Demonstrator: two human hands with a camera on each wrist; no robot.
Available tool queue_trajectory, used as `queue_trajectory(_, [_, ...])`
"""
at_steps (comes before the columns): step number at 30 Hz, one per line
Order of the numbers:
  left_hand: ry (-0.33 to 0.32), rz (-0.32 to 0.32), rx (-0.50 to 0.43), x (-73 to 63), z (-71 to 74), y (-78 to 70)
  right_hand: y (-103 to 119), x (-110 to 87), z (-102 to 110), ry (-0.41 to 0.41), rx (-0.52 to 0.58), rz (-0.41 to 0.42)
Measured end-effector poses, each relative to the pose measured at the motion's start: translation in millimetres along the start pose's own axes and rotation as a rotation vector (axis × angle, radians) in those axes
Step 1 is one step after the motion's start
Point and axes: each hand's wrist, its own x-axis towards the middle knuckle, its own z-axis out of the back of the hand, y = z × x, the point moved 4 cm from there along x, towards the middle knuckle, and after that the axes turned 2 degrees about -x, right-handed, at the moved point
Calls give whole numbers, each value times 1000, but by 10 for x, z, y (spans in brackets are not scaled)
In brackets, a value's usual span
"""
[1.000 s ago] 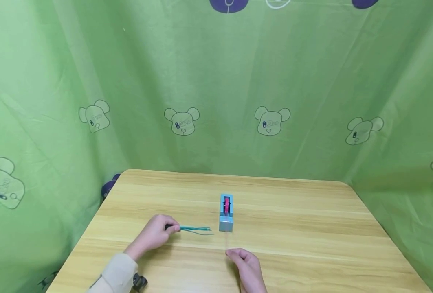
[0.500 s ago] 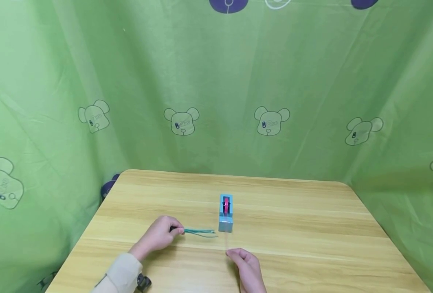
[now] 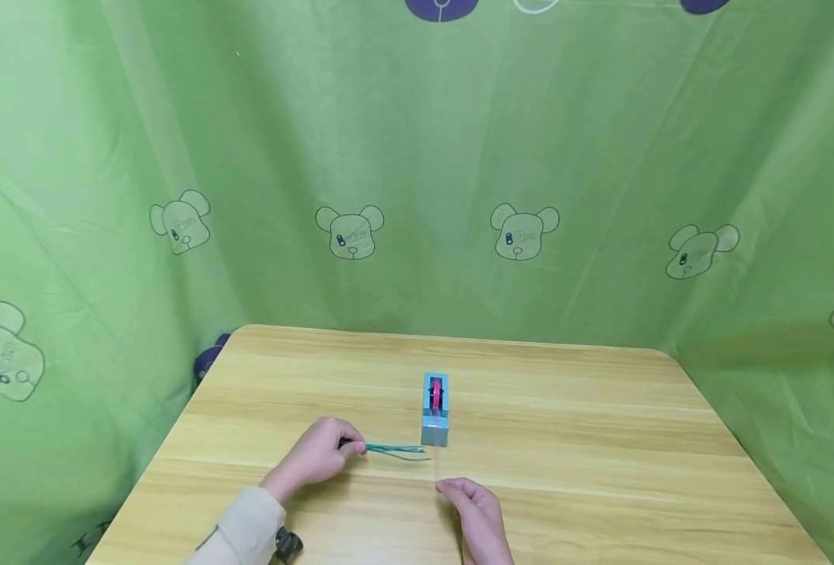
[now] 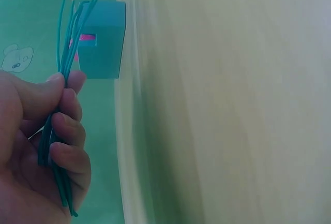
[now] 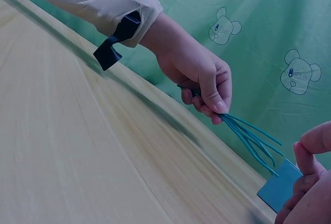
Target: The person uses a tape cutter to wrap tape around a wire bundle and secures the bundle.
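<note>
My left hand (image 3: pixel 318 453) grips a bundle of thin teal wires (image 3: pixel 395 450), whose loose ends fan out to the right. In the left wrist view the wires (image 4: pixel 65 61) run through the palm, with thumb and fingers curled round them. A light blue tape dispenser (image 3: pixel 435 433) with a pink roll stands on the table. From it a clear strip of tape (image 3: pixel 436 467) stretches towards me, its end pinched by my right hand (image 3: pixel 482 519). The wire tips come close to the strip, just in front of the dispenser. In the right wrist view, part of the right hand (image 5: pixel 313 175) overlaps the dispenser (image 5: pixel 279 187).
The wooden table (image 3: pixel 600 439) extends to both sides and behind the dispenser. Green curtains (image 3: pixel 431 157) printed with bear heads hang around it. A black wrist mount (image 5: pixel 121 38) sits at the left sleeve's cuff.
My left hand has moved to the right with the wires, bringing their tips from left of the dispenser to near the tape strip. The right hand and dispenser have stayed in place.
</note>
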Motion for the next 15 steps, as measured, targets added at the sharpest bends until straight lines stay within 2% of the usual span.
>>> queue_trajectory(8, [17,22,-37,4,-62,0,5,0,1,12,-2,21])
queue_trajectory(15, [35,17,-64,25,-127,-37,3,-3,-10,-4,-6,12])
